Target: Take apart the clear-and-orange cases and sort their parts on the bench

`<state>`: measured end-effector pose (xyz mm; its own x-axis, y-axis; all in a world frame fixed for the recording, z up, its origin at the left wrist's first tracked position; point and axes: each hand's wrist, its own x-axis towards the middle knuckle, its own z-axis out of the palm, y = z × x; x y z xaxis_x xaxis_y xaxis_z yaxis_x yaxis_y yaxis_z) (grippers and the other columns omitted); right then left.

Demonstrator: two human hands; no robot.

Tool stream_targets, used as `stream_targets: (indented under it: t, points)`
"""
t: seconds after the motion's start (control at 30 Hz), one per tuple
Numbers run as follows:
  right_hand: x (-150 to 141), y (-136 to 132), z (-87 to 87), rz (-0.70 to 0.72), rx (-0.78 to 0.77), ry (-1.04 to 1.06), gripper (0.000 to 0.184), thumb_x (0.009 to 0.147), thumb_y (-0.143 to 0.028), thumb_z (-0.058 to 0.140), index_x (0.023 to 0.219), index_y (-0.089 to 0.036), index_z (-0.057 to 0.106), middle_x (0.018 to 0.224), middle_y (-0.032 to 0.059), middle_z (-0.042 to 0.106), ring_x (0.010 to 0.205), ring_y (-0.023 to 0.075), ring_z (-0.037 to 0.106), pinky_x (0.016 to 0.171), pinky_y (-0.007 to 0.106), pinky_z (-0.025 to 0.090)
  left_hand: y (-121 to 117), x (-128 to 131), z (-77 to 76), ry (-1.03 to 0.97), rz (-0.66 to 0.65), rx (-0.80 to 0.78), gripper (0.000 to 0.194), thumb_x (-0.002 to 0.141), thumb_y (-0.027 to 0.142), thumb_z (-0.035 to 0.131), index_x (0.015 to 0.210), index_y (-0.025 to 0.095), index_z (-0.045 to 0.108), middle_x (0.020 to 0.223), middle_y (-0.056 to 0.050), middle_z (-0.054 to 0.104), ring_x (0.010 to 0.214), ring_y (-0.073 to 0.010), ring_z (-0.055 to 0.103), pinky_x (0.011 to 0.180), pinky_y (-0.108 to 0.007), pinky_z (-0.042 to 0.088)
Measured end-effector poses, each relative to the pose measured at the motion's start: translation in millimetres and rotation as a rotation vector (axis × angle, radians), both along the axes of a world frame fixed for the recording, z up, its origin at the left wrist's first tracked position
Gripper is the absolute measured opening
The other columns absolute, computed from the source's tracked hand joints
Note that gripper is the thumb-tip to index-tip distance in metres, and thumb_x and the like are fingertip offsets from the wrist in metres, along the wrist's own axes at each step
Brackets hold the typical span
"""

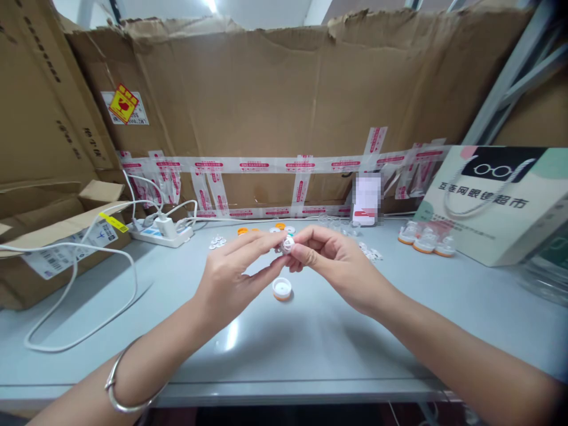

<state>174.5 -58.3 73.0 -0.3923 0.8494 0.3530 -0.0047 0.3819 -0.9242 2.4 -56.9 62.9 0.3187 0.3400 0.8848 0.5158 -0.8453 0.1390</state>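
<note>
Between the fingertips of both hands is a small white plastic part (287,244) with a bit of green at its top. My left hand (242,266) pinches it from the left, thumb below and fingers above. From the right, my right hand (331,251) grips it with the thumb and curled fingers. The fingers hide much of its shape. Just below the hands, a round white cup-like base (282,288) with an orange bottom stands on the grey table (284,349).
Small white pieces (217,242) and orange rings (242,231) lie behind the hands. Clear-domed items with orange bases (426,239) stand at right by a paper bag (497,219). At left are a power strip (166,235), a looping white cable (133,269) and an open carton (57,254).
</note>
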Motion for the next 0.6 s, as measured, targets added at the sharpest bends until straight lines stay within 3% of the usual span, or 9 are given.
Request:
stream_targets:
  t: [0.2,0.33,0.6]
  points:
    - [3,5,-4.9,0.042,-0.072,0.026,0.016,0.077,-0.033,0.059,0.080,-0.018,0.060,0.071,-0.0012,0.059,0.069,0.0094,0.055,0.069,0.025,0.047,3,0,3.1,-0.005,-0.082,-0.174,0.016,0.077,0.018,0.061,0.094,0.019,0.062,0.082,0.000,0.067,0.073,-0.0103,0.060,0.068,-0.024,0.050]
    - [4,12,-7.8,0.066,-0.157,0.068,0.020,0.079,-0.034,0.056,0.077,-0.017,0.064,0.072,0.0003,0.062,0.071,0.0099,0.058,0.073,0.026,0.048,8,-4,6.5,0.052,-0.108,-0.222,0.016,0.079,0.018,0.059,0.095,0.019,0.062,0.090,-0.003,0.065,0.082,-0.0137,0.059,0.074,-0.028,0.050]
    - [8,24,-13.4,0.040,-0.286,0.025,0.022,0.074,-0.036,0.061,0.074,-0.016,0.068,0.069,0.0009,0.065,0.067,0.0100,0.061,0.069,0.026,0.051,20,-8,-3.3,0.171,-0.164,-0.199,0.019,0.080,0.014,0.057,0.098,0.019,0.060,0.089,-0.004,0.063,0.080,-0.0134,0.059,0.073,-0.027,0.049]
